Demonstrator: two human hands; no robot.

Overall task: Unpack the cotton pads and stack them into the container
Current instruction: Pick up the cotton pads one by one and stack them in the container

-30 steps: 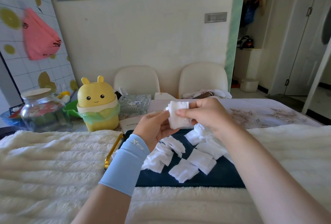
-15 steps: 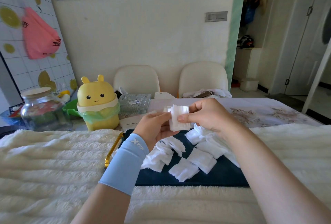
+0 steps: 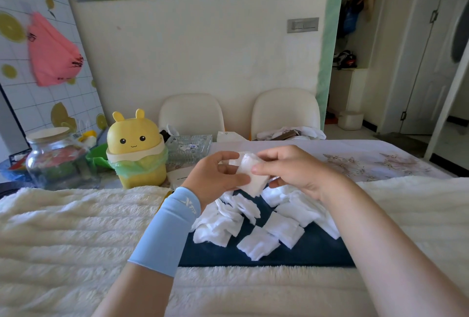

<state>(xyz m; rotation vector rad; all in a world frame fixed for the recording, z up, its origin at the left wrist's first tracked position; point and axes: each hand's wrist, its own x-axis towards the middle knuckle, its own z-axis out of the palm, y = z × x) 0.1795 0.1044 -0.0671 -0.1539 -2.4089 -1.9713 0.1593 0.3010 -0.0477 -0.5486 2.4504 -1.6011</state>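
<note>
A small stack of white cotton pads (image 3: 250,176) is held in the air between both hands, tilted. My left hand (image 3: 215,177), with a light blue sleeve on the wrist, grips the stack from the left and below. My right hand (image 3: 291,168) pinches it from the right with thumb and fingers. Below the hands, several loose white cotton pads (image 3: 256,243) lie scattered on a dark blue cloth (image 3: 304,253). A clear glass dish (image 3: 189,148) stands behind the hands; whether it is the container I cannot tell.
A fluffy cream blanket (image 3: 63,228) covers the near table. At the left stand a yellow bunny-shaped bin (image 3: 134,149) with a green liner and a glass jar (image 3: 54,158). Two cream chairs (image 3: 285,111) stand against the wall. A doorway opens at the right.
The stack has turned from upright to tilted and sits a little lower. My right hand has shifted its pinch to the stack's right side; my left hand still holds it.
</note>
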